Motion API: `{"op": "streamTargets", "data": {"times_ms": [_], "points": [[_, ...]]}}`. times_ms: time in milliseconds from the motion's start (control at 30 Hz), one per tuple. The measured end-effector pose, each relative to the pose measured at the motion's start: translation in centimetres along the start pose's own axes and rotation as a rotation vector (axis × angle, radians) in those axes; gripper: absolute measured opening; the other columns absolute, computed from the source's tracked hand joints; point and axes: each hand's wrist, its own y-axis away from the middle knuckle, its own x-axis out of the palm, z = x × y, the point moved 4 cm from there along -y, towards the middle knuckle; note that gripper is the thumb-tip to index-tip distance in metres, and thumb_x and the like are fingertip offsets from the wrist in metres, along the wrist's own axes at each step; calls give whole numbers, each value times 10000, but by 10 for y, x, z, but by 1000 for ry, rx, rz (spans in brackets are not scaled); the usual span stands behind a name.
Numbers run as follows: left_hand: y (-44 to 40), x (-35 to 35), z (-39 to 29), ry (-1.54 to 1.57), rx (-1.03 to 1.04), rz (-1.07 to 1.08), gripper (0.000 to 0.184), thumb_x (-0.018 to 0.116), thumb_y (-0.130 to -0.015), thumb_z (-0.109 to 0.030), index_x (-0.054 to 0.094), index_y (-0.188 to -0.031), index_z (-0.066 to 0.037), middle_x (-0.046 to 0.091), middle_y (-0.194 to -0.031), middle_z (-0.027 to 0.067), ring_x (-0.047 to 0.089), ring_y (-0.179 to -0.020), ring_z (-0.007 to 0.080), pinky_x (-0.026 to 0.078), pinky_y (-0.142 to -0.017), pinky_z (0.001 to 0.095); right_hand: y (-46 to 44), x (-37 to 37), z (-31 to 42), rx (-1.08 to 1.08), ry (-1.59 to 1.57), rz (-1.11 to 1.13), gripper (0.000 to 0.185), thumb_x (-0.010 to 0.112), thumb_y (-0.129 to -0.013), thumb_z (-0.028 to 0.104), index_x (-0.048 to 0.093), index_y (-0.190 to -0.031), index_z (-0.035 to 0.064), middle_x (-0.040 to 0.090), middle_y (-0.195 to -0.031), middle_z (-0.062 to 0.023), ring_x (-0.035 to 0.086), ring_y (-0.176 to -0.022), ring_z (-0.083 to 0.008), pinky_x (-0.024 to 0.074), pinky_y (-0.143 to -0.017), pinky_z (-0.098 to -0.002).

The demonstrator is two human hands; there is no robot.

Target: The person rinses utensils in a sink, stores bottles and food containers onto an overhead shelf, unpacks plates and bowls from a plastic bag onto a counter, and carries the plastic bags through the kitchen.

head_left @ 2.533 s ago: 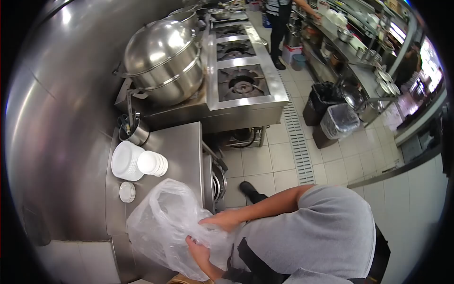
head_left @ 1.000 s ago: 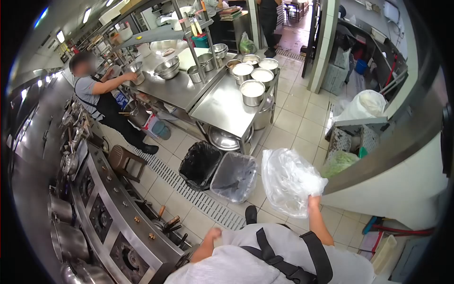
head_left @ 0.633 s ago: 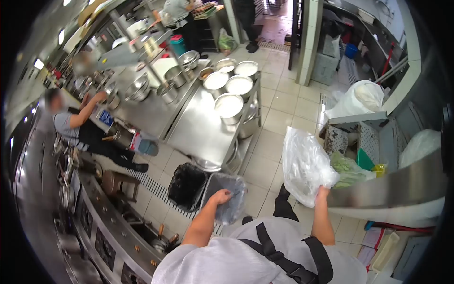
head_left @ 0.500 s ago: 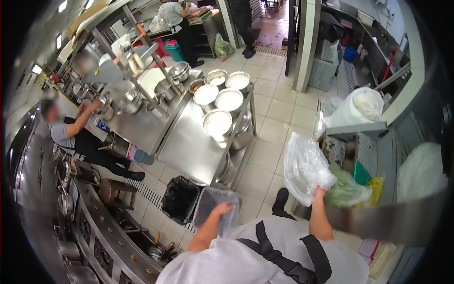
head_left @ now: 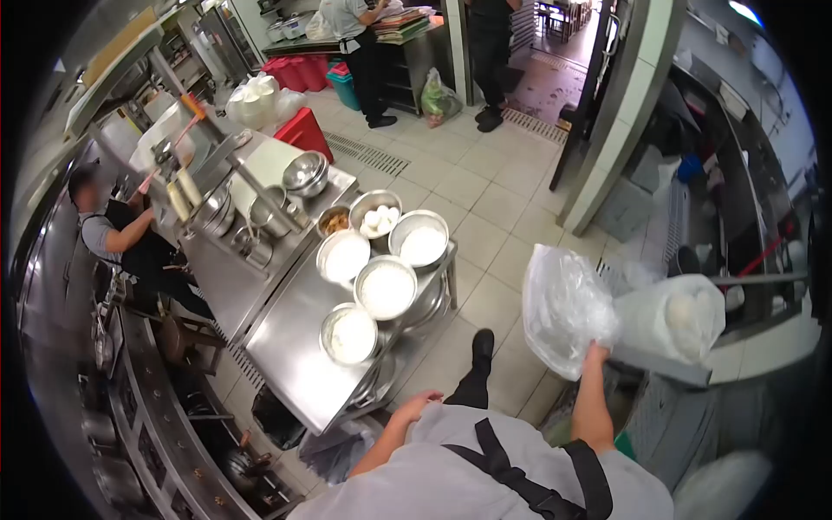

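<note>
My right hand [head_left: 596, 354] is closed on the gathered end of a clear plastic bag [head_left: 568, 312], which puffs out ahead of it over the floor. Whatever the bag contains cannot be made out. Close to my body, my left hand [head_left: 422, 404] hangs with fingers loosely apart and nothing visible in them. It is nearest the steel table [head_left: 290, 364]. On that table stand several metal pots with white contents, such as the front pot [head_left: 349, 336]. One bowl [head_left: 376, 215] holds white round pieces, and a smaller one [head_left: 334, 222] holds something brown.
A large white sack [head_left: 672, 319] stands just beyond my right hand. Left, a co-worker [head_left: 130, 227] is at the counter; two more people [head_left: 347, 52] are at the back. A tiled pillar [head_left: 620, 121] rises beside the doorway. Bins [head_left: 342, 446] sit below the table's near end.
I have moved forward, and my view has shifted towards the doorway. The bag, still in my right hand, is now beside the white sack. My left hand has passed the bins.
</note>
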Motion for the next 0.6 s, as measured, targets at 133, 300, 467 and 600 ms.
{"op": "streamTargets", "data": {"times_ms": [133, 300, 467, 600], "points": [[-98, -55, -149, -204, 159, 16, 371, 544, -884, -254, 563, -1179, -30, 613, -1139, 157, 599, -1021, 249, 463, -875, 348, -19, -3, 17, 151, 145, -90, 457, 632, -802, 159, 522, -1202, -33, 559, -1212, -198, 548, -1074, -339, 440, -889, -413], [-215, -102, -315, -524, 554, -143, 275, 542, -873, -224, 598, -1079, -51, 627, -1039, 159, 604, -945, 281, 476, -814, 362, -10, -38, 50, 302, -186, -184, 434, 604, -809, 106, 508, -1196, -65, 593, -1129, -173, 591, -957, -290, 478, -813, -397], [-222, -134, -491, -278, 708, 328, 139, 552, -880, -132, 600, -939, -16, 603, -903, 116, 583, -826, 256, 468, -749, 347, -64, 13, 84, 426, -219, -188, 417, 520, -848, 178, 515, -1198, -49, 603, -1119, -171, 594, -964, -298, 469, -829, -411], [-238, -175, -573, -61, 927, 693, 94, 578, -874, -99, 576, -878, -5, 579, -900, 104, 560, -814, 248, 451, -744, 356, -156, 114, 118, 411, -141, -60, 425, 453, -880, 236, 520, -1200, -36, 610, -1111, -169, 596, -971, -305, 461, -841, -423]]}}
